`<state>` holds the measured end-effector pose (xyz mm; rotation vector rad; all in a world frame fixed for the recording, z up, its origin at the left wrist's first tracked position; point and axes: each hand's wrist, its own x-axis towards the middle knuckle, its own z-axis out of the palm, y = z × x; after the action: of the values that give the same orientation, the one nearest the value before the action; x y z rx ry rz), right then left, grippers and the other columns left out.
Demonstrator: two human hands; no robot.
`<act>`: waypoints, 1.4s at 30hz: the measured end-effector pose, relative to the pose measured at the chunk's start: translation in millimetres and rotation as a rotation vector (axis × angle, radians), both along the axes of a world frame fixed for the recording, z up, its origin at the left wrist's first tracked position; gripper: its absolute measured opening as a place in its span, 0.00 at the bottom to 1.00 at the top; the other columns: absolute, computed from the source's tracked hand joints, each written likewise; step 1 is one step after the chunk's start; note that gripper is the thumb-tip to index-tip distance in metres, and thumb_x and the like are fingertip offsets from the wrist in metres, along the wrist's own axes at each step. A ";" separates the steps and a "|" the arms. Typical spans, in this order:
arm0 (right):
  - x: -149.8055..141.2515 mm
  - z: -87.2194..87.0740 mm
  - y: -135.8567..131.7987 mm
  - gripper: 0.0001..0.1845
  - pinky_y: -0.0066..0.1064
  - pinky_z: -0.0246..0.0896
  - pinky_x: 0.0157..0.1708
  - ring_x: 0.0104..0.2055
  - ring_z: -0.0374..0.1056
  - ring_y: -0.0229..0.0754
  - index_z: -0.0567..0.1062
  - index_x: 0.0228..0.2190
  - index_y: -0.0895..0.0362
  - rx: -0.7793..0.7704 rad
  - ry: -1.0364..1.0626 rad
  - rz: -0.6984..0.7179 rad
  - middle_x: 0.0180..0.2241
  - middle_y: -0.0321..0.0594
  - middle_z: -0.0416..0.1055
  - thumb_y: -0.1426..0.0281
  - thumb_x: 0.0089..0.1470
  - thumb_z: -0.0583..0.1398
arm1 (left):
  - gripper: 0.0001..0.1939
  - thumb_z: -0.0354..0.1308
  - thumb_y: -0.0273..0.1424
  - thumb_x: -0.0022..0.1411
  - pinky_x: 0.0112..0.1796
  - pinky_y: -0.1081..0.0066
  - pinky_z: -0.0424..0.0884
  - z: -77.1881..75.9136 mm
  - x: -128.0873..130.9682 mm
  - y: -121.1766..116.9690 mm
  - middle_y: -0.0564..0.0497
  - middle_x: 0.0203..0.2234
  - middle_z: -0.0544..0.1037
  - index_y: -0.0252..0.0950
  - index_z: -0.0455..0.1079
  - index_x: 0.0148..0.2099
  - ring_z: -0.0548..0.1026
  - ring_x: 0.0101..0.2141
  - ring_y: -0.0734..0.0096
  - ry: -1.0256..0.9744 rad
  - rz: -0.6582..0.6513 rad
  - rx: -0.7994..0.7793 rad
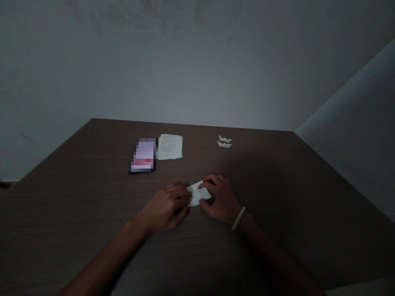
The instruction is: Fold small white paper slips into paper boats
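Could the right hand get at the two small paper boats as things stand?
Probably yes: the right hand sits nearest them, and no object shows between it and the paper boats on the dark wood table. It would first have to leave the folded paper it is pressing.

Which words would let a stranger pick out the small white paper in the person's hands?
On the dark brown wooden table, find the person's left hand and right hand, close to the viewer. The small white printed paper lies between them, under their fingertips; the stacked white sheets and small white paper boats farther away lie untouched.
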<state>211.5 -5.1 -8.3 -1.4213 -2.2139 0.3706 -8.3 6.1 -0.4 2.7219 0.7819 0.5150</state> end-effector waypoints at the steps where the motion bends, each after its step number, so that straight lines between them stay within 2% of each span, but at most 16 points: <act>1: -0.1 -0.4 -0.1 0.18 0.41 0.53 0.48 0.49 0.59 0.48 0.73 0.41 0.52 0.000 0.002 -0.001 0.44 0.41 0.67 0.70 0.44 0.64 | 0.10 0.52 0.25 0.62 0.48 0.58 0.69 0.0 -0.2 -0.1 0.47 0.41 0.77 0.35 0.74 0.40 0.73 0.44 0.61 -0.007 0.003 -0.002; 12: -4.6 -1.0 -3.3 0.18 0.41 0.54 0.48 0.50 0.59 0.48 0.73 0.40 0.52 -0.010 0.013 -0.043 0.45 0.41 0.66 0.70 0.43 0.64 | 0.09 0.53 0.27 0.63 0.48 0.60 0.70 -2.1 -2.7 4.9 0.47 0.40 0.78 0.35 0.75 0.40 0.74 0.43 0.64 -0.171 0.028 -0.093; 19: -15.9 -2.5 -11.0 0.15 0.44 0.54 0.49 0.50 0.59 0.50 0.74 0.38 0.53 0.009 0.017 -0.138 0.45 0.43 0.66 0.68 0.45 0.64 | 0.07 0.56 0.27 0.62 0.45 0.61 0.71 -2.3 -6.1 10.6 0.47 0.38 0.79 0.35 0.76 0.38 0.75 0.42 0.64 -0.249 0.074 -0.131; 24: -20.1 -2.6 -14.3 0.14 0.45 0.54 0.49 0.50 0.59 0.52 0.73 0.37 0.53 0.020 0.020 -0.163 0.46 0.44 0.66 0.68 0.45 0.63 | 0.07 0.56 0.29 0.63 0.44 0.61 0.71 -6.6 -5.0 13.3 0.46 0.37 0.78 0.35 0.74 0.41 0.74 0.40 0.65 -0.293 0.138 -0.208; 32: -21.7 -1.5 -13.9 0.13 0.45 0.54 0.49 0.50 0.59 0.51 0.73 0.37 0.53 0.014 -0.004 -0.171 0.46 0.43 0.66 0.67 0.45 0.63 | 0.08 0.56 0.32 0.64 0.40 0.63 0.69 -9.8 -1.3 16.0 0.49 0.31 0.76 0.34 0.72 0.34 0.72 0.36 0.67 -0.327 0.173 -0.279; 42: -21.7 -4.0 -14.1 0.13 0.46 0.55 0.48 0.49 0.59 0.52 0.72 0.36 0.53 0.035 0.009 -0.159 0.45 0.43 0.65 0.68 0.45 0.63 | 0.08 0.55 0.30 0.61 0.38 0.63 0.67 -9.8 10.9 15.9 0.49 0.29 0.75 0.35 0.72 0.30 0.71 0.34 0.65 -0.295 0.304 -0.240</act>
<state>189.8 -19.1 -12.3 -1.5603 -2.0732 0.2814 2.6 22.0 -10.2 2.2521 1.1007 0.8068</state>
